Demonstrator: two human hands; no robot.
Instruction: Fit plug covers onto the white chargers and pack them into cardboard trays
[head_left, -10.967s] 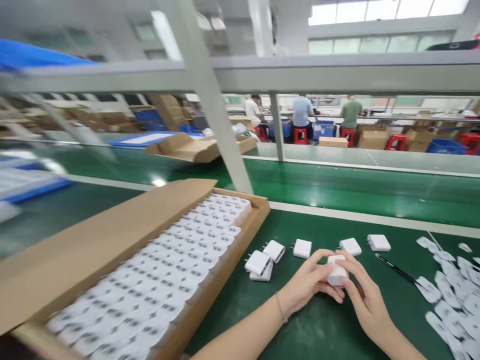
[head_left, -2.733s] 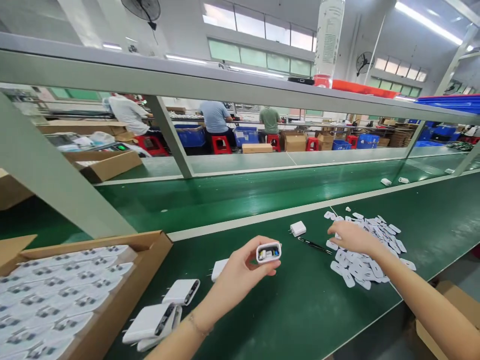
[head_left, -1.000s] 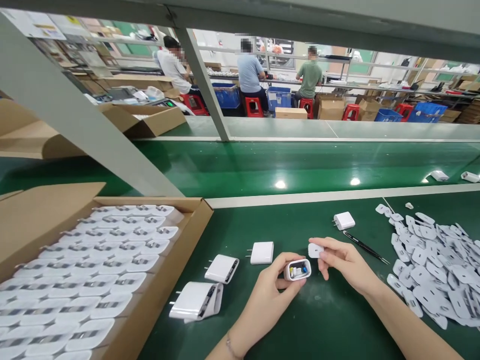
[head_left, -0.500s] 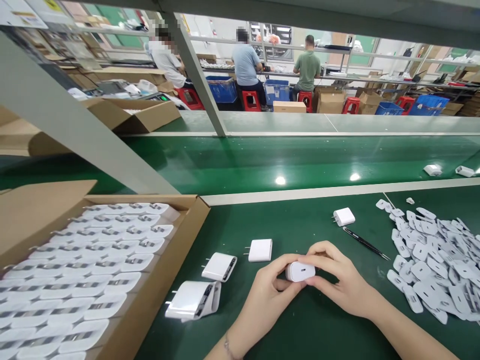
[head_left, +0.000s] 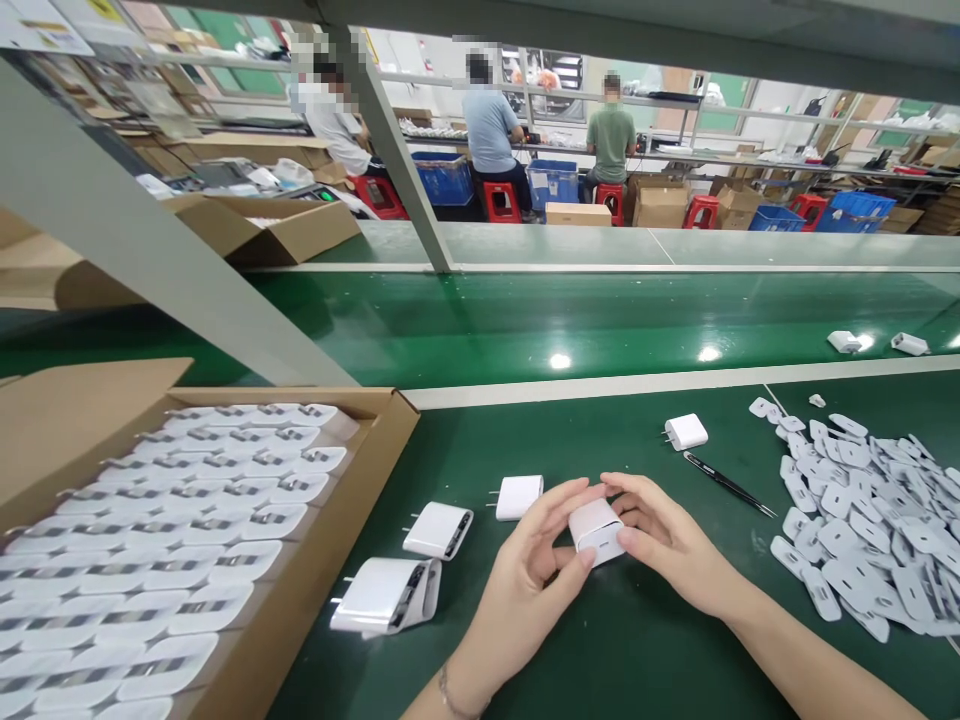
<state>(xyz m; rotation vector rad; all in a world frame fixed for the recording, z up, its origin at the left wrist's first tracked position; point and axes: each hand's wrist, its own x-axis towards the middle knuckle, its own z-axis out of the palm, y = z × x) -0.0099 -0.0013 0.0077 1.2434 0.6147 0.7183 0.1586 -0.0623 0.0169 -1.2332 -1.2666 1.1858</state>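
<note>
A white charger (head_left: 592, 520) is held between my two hands above the green bench, its slotted end plate (head_left: 604, 546) facing me. A thin dark gap shows along the plate's upper edge. My left hand (head_left: 529, 565) is closed on the charger's left side, thumb against the plate. My right hand (head_left: 667, 545) grips the right side, its thumb at the plate's right end. To the left lie a charger (head_left: 519, 498), an open-ended charger (head_left: 436, 530) and an overlapping group of chargers (head_left: 379, 597). Black tweezers (head_left: 727, 483) and another charger (head_left: 685, 432) lie beyond my right hand.
A heap of white end plates (head_left: 862, 530) spreads at the right. At the left stands a cardboard box (head_left: 360, 500) packed with rows of chargers. Two white pieces (head_left: 845, 342) lie on the green belt (head_left: 480, 330). A slanted grey post (head_left: 187, 260) crosses the left; people sit beyond.
The charger in my hands has tilted, so more of its upper face shows, and a gap along the end plate is now visible. White pieces on the belt have shifted left.
</note>
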